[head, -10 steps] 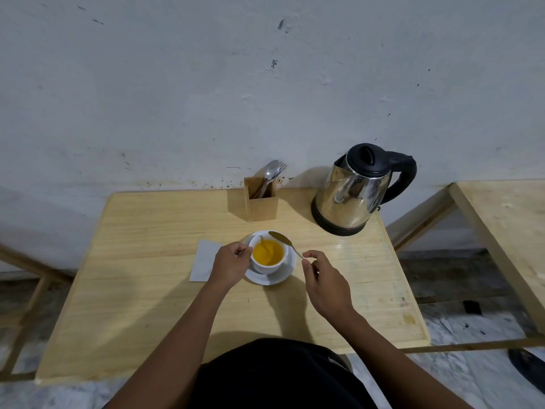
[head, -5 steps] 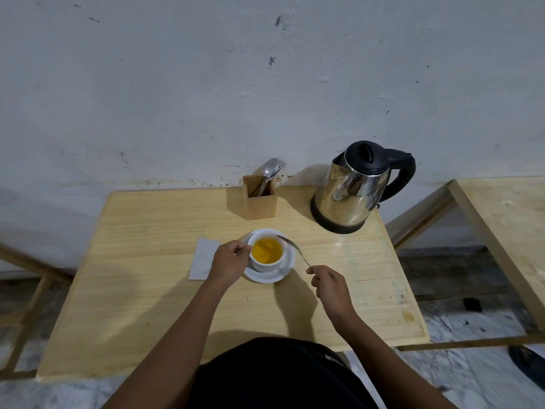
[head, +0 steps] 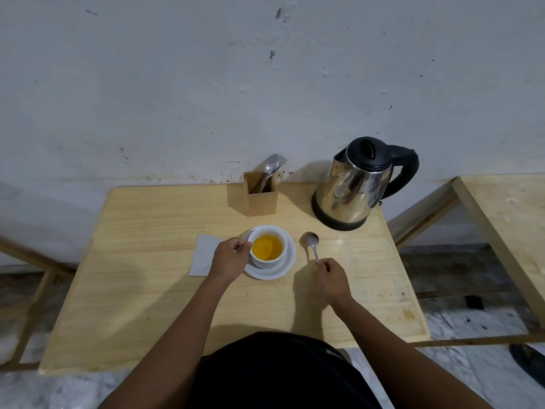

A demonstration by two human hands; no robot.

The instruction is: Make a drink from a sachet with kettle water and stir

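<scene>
White ceramic cup (head: 267, 246) of orange drink looks stirred; right-hand fingers (head: 323, 264) pinching the small metal spoon (head: 311, 243) should lay it flat beside themselves on the wooden surface (head: 147, 276), left-hand fingers (head: 240, 248) clasping the cup's handle.

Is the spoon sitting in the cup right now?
No, the spoon lies on the table right of the cup, held by the right hand.

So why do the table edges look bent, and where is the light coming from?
Head view: the wide lens bows the table edges; shadows of the right hand and spoon fall to the left, so the light sits rightward; the kettle shows mirror reflections.
</scene>
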